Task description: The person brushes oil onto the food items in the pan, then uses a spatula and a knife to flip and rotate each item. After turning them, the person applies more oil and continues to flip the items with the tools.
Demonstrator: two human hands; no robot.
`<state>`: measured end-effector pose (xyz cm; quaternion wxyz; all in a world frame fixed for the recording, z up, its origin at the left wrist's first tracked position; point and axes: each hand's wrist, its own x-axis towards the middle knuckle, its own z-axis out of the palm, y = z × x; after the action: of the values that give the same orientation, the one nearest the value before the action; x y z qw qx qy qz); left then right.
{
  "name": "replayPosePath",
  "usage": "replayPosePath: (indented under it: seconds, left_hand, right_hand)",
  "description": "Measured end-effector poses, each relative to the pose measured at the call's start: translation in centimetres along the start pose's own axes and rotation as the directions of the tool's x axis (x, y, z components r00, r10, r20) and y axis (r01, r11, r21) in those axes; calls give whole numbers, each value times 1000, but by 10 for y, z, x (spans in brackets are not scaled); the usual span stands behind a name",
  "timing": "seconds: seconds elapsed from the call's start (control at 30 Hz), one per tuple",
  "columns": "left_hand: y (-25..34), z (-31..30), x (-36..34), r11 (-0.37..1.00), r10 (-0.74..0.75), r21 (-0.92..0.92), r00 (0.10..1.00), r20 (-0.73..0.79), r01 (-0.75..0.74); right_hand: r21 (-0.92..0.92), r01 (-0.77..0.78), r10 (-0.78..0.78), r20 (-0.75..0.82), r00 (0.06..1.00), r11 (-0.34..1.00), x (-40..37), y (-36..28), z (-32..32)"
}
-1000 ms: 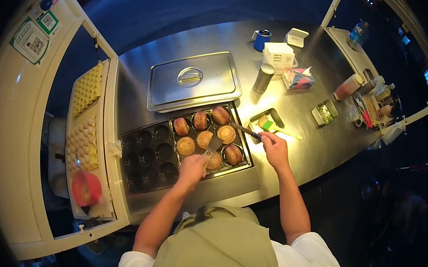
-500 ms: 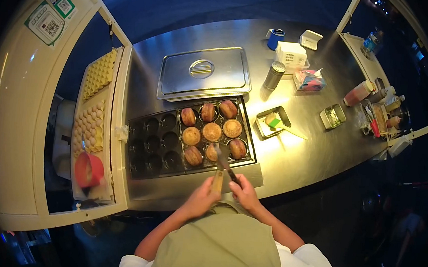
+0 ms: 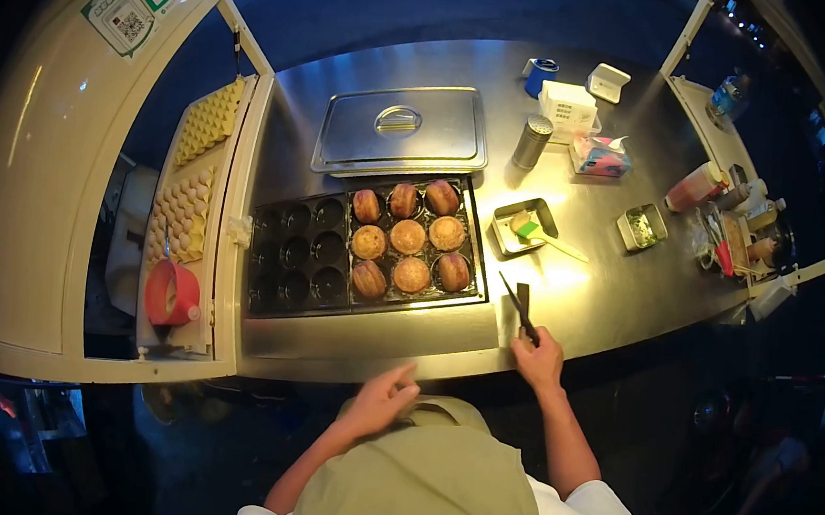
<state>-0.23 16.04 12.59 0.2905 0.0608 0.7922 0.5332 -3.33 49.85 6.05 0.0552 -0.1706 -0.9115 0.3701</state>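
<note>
My right hand point(image 3: 539, 358), fingers wrapped round, is at the counter's front edge right of the griddle pan. Out of it point a small flat-bladed spatula point(image 3: 523, 294) and a thin dark pointed tool point(image 3: 515, 299); their handles are mostly hidden in my fist. My left hand point(image 3: 385, 399) is empty, index finger stretched out, in front of the counter edge. Beyond it lies the black moulded pan point(image 3: 293, 219). Several round browned cakes point(image 3: 411, 275) fill its right section, some flat, some on edge; its left section has bare hollows.
Behind the pan lies a lidded steel tray point(image 3: 402, 128). On the right are an oil tin with a green brush point(image 3: 531, 229), a steel shaker point(image 3: 532, 142), a tissue pack point(image 3: 601, 156) and a tin of chopped greens point(image 3: 640, 228). Egg trays point(image 3: 181, 213) and a red pot point(image 3: 171, 296) stand left.
Both tools were over the front cakes, one in each hand; now both are in my right hand, which moved right. My left hand has let go and drawn back.
</note>
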Motion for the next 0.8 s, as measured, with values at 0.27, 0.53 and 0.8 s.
replayPosePath:
  seconds: [0.27,0.53,0.8]
  left_hand:
    - [-79,-17,-31,927,-308,-203,949,63,314]
    - [-232,16,11,305,-418,-846,860,292,436]
    - [-280,59,96,-402,-311,-884,872,377,239]
  right_hand:
    - [-291,-119,94,-101,990,949,-1,4,-8]
    - [-238,150,-206,-232,951,960,-153,0,17]
    - [-199,-233,226,-60,972,952,-277,43,-38]
